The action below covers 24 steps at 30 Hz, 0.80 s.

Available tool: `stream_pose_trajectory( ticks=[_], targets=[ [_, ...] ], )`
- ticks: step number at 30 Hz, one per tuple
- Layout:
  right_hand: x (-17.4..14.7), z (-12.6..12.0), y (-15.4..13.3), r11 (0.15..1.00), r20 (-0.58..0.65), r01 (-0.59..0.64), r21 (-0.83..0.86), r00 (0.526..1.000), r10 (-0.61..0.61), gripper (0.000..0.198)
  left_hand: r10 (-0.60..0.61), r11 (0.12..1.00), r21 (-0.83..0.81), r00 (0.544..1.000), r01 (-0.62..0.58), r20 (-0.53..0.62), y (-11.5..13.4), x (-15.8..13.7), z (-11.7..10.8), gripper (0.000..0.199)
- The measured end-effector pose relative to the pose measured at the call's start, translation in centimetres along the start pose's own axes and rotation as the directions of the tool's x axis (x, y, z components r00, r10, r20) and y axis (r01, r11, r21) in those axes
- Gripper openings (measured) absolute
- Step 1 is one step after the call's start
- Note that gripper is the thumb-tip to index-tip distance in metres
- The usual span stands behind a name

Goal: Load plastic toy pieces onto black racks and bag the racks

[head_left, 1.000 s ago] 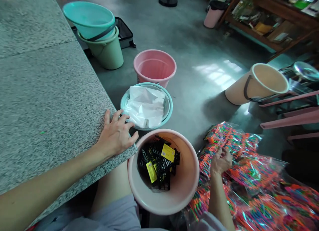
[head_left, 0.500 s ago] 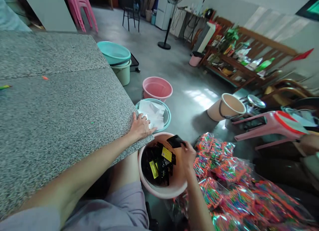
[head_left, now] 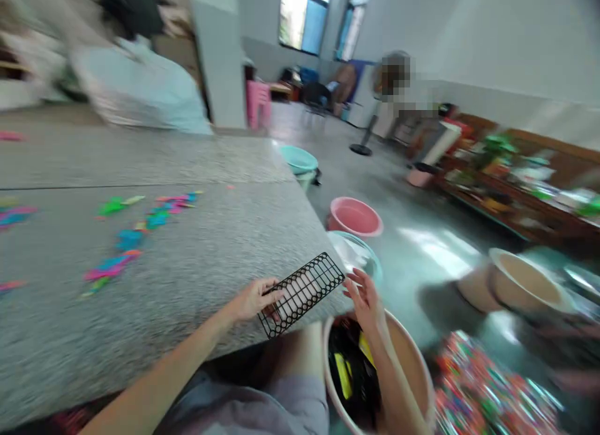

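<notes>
My left hand [head_left: 255, 299] is closed on the left end of a black openwork plastic basket [head_left: 307, 292]. It is held tilted above the corner of a speckled grey table [head_left: 244, 235]. By the basket's right end is my right hand [head_left: 368, 304], its fingers apart; whether a fingertip touches the corner I cannot tell. Below my right forearm stands a pale pink bucket [head_left: 419, 360]. Inside it are black plastic pieces with yellow labels [head_left: 344, 375], partly hidden by the arm.
Small bright plastic pieces [head_left: 129, 239] lie in a row on the table. Beyond its edge stand a light blue basin [head_left: 379, 266], a pink basin [head_left: 356, 216] and a beige bucket [head_left: 482, 291]. Bagged colourful items [head_left: 487, 385] cover the floor at right. A blurred person is at the right edge.
My view has swung up and left. My right hand, which held a black piece over the bucket, has risen to the table corner. My left hand has left the tabletop and grips the black basket.
</notes>
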State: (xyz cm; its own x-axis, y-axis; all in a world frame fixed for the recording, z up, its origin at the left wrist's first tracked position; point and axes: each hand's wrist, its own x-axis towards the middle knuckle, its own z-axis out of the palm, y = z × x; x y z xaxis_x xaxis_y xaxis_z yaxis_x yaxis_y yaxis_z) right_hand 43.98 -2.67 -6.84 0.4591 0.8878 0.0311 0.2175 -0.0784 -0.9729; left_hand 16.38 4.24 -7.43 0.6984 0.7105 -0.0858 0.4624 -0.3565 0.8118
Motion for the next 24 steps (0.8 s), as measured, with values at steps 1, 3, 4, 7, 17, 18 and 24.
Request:
stream_pose_trajectory(
  ticks=[1, 3, 4, 7, 17, 18, 24],
  targets=[
    [1.6, 2.9, 0.3, 0.988, 0.017, 0.106, -0.115, 0.994, -0.104, 0.063, -0.073, 0.996, 0.049, 0.992, 0.078, -0.104, -1.1, -2.0, -1.2, 0.051],
    [4.5, 9.2, 1.0, 0.905, 0.091, 0.315, -0.285, 0.949, -0.302, 0.062, -0.195, 0.957, 0.147, 0.927, 0.252, -0.321, -3.2, -5.4, -3.3, 0.043],
    [5.7, 12.4, 1.4, 0.854, 0.140, 0.391, -0.344, 0.920, -0.365, 0.060, -0.236, 0.922, 0.188, 0.875, 0.340, -0.423, -4.1, -6.8, -4.3, 0.042],
    [7.7, 19.6, 2.5, 0.688, 0.248, 0.488, -0.537, 0.871, -0.424, 0.052, -0.309, 0.773, 0.232, 0.671, 0.590, -0.674, -7.0, -9.9, -6.3, 0.055],
    [7.4, 21.3, 2.2, 0.356, 0.380, 0.478, -0.803, 0.871, -0.312, 0.045, -0.460, 0.583, 0.162, 0.488, 0.796, -0.742, -11.4, -11.2, -6.5, 0.063],
    [7.5, 21.5, 2.1, 0.363, 0.376, 0.470, -0.804, 0.876, -0.302, 0.045, -0.468, 0.590, 0.154, 0.491, 0.793, -0.735, -11.5, -11.3, -6.5, 0.064],
    [7.9, 22.0, 2.5, 0.428, 0.355, 0.469, -0.773, 0.878, -0.321, 0.040, -0.456, 0.670, 0.064, 0.478, 0.740, -0.750, -11.1, -11.1, -6.8, 0.064]
  ],
)
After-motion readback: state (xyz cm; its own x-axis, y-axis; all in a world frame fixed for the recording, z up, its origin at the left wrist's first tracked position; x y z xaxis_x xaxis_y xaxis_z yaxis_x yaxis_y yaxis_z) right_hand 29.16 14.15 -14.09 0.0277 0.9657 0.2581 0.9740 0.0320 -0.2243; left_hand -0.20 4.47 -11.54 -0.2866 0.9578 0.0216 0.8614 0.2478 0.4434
